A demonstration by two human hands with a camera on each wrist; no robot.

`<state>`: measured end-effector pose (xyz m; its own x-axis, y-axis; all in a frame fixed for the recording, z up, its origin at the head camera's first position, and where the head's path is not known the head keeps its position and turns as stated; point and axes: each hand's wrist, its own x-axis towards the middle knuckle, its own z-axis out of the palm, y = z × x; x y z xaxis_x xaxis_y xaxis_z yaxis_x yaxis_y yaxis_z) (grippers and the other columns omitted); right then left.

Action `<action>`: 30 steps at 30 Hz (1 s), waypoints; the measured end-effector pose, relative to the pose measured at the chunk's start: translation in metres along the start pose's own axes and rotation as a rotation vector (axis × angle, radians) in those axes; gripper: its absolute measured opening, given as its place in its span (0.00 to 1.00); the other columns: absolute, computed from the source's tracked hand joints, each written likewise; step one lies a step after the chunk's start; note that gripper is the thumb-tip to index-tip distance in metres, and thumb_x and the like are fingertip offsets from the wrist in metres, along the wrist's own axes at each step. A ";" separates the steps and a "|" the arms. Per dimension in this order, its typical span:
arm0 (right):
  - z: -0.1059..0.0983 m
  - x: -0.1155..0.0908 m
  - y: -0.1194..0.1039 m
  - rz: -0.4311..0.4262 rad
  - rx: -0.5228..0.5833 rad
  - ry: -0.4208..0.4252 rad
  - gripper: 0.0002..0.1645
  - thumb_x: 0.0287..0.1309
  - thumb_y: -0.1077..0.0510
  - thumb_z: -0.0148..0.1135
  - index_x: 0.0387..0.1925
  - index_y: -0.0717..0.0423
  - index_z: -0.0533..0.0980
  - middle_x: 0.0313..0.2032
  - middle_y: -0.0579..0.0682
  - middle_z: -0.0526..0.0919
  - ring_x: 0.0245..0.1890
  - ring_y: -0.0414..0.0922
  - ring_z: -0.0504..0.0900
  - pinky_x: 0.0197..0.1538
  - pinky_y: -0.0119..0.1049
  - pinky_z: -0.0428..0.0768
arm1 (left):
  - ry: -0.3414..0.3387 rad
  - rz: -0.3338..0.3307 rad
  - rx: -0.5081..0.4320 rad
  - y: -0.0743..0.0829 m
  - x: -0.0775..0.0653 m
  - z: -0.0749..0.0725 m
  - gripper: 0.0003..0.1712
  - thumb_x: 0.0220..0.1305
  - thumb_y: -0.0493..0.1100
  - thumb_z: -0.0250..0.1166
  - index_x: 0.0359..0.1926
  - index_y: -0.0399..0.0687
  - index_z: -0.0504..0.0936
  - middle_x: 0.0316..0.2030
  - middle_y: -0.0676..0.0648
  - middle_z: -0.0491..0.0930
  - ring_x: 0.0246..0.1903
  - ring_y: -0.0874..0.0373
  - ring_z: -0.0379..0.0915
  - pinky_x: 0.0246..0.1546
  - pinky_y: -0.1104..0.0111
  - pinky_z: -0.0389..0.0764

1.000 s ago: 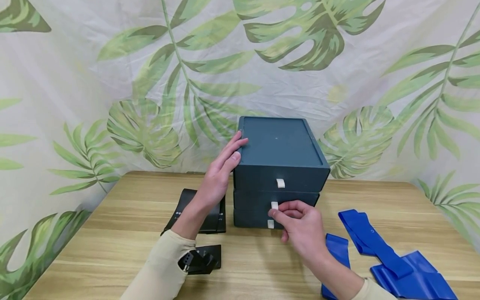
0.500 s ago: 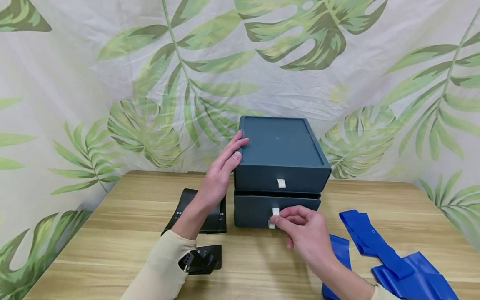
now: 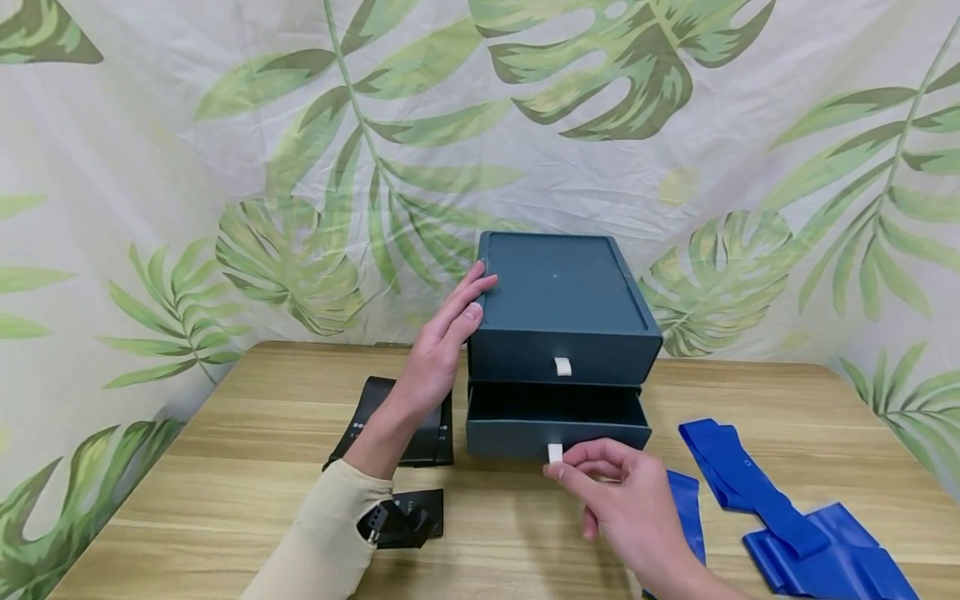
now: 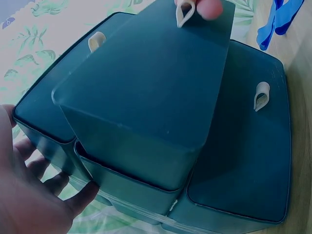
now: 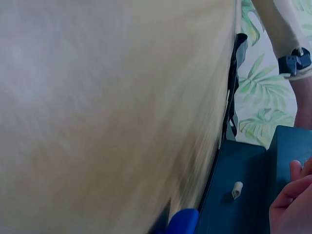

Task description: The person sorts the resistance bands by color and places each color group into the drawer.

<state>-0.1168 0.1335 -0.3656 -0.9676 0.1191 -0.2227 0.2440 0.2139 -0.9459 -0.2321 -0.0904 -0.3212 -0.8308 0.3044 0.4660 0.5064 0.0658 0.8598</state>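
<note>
A dark teal drawer box (image 3: 555, 283) with stacked drawers stands on the wooden table. Its middle drawer (image 3: 502, 437) is pulled partway out, and the dark inside shows in the head view. My right hand (image 3: 626, 504) pinches that drawer's white pull tab (image 3: 555, 452) between thumb and fingers. My left hand (image 3: 433, 354) rests along the box's upper left side with fingers extended. In the left wrist view the drawer (image 4: 141, 78) juts out between the top drawer (image 4: 53, 92) and the bottom drawer (image 4: 243, 146), whose tab (image 4: 262, 95) is free.
Black flat bands with white print (image 3: 431, 433) lie left of the box, partly behind the left forearm. A smaller black piece (image 3: 427, 508) lies nearer. Blue flat bands (image 3: 750, 475) are spread on the table's right. A leaf-print cloth (image 3: 420, 125) hangs behind.
My right hand has drawn the middle drawer outward by its tab, toward me, from closed to partly open. My left hand has stayed on the box's side.
</note>
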 end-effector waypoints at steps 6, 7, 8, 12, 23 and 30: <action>0.003 -0.011 0.004 0.054 -0.025 0.038 0.14 0.61 0.50 0.78 0.44 0.52 0.85 0.40 0.50 0.94 0.15 0.49 0.76 0.21 0.37 0.75 | 0.002 0.001 0.002 0.000 0.000 0.000 0.28 0.87 0.49 0.44 0.80 0.52 0.65 0.86 0.57 0.49 0.86 0.60 0.40 0.84 0.45 0.47; 0.003 -0.012 0.004 0.061 -0.029 0.044 0.15 0.61 0.50 0.78 0.44 0.52 0.85 0.39 0.50 0.94 0.14 0.49 0.76 0.21 0.37 0.75 | 0.003 0.001 0.001 0.000 0.000 0.000 0.28 0.87 0.49 0.44 0.80 0.52 0.65 0.86 0.57 0.49 0.86 0.60 0.40 0.84 0.45 0.47; 0.003 -0.014 0.005 0.068 -0.034 0.049 0.15 0.60 0.50 0.78 0.44 0.53 0.85 0.39 0.50 0.94 0.14 0.49 0.76 0.21 0.38 0.75 | 0.004 0.000 0.002 0.000 0.000 0.000 0.28 0.87 0.50 0.44 0.80 0.52 0.66 0.86 0.57 0.49 0.85 0.60 0.40 0.84 0.46 0.48; 0.004 -0.018 0.007 0.078 -0.055 0.060 0.16 0.60 0.50 0.79 0.44 0.53 0.85 0.37 0.50 0.93 0.14 0.49 0.75 0.21 0.38 0.75 | 0.004 0.001 0.001 0.000 0.000 0.000 0.28 0.87 0.49 0.44 0.80 0.52 0.66 0.86 0.56 0.49 0.85 0.61 0.40 0.84 0.46 0.47; 0.001 -0.025 0.011 0.067 -0.027 0.045 0.14 0.61 0.53 0.77 0.44 0.54 0.85 0.39 0.51 0.93 0.15 0.52 0.78 0.22 0.39 0.78 | 0.006 0.008 0.007 0.001 0.002 0.002 0.28 0.87 0.49 0.44 0.80 0.51 0.66 0.86 0.56 0.50 0.85 0.60 0.41 0.84 0.47 0.47; -0.002 -0.030 0.008 0.038 -0.064 0.058 0.13 0.60 0.55 0.78 0.43 0.54 0.85 0.36 0.52 0.92 0.17 0.55 0.80 0.26 0.40 0.82 | 0.006 0.007 0.004 0.000 0.001 0.000 0.28 0.87 0.49 0.44 0.80 0.51 0.66 0.86 0.56 0.49 0.86 0.59 0.40 0.84 0.46 0.47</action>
<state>-0.0856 0.1339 -0.3657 -0.9525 0.1839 -0.2428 0.2864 0.2694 -0.9195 -0.2325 -0.0898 -0.3210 -0.8286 0.2996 0.4730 0.5130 0.0677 0.8557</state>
